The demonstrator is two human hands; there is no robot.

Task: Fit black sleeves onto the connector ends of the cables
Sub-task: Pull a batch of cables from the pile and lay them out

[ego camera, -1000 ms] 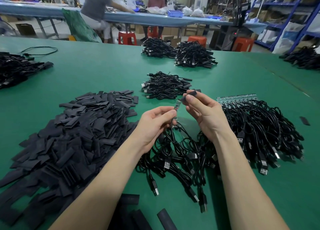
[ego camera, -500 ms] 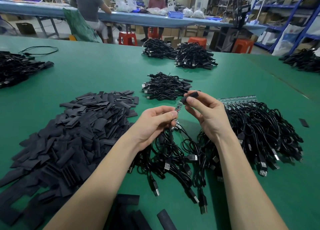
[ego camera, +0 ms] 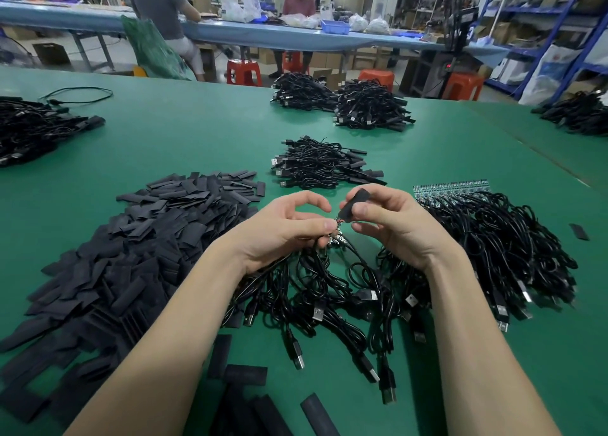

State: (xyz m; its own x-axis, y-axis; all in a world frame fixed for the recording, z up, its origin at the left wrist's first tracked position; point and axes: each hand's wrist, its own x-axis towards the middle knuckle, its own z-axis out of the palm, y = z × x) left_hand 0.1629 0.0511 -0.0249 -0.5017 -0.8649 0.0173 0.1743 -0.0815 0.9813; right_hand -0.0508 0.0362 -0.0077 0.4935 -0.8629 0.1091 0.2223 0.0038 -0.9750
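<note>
My right hand (ego camera: 399, 226) pinches a black sleeve (ego camera: 353, 204) between thumb and fingers, held tilted above the table. My left hand (ego camera: 283, 230) pinches the end of a black cable (ego camera: 337, 238), whose small circuit-board connector sits just under the sleeve's lower mouth. The board's tip looks partly inside the sleeve. More bare cables (ego camera: 332, 287) hang in a bundle from my left hand down to the green table (ego camera: 197, 146). A big heap of loose black sleeves (ego camera: 131, 248) lies to the left.
A large cable pile (ego camera: 500, 248) with a strip of small boards (ego camera: 450, 187) lies right. A small pile of sleeved cables (ego camera: 322, 166) sits ahead, with more piles (ego camera: 342, 103) farther back and at the far left (ego camera: 36, 126). Loose sleeves (ego camera: 246, 374) lie near the front edge. People work at a far bench.
My right hand brought the sleeve down over the connector board in my left hand; the green board that showed between the hands is now mostly covered.
</note>
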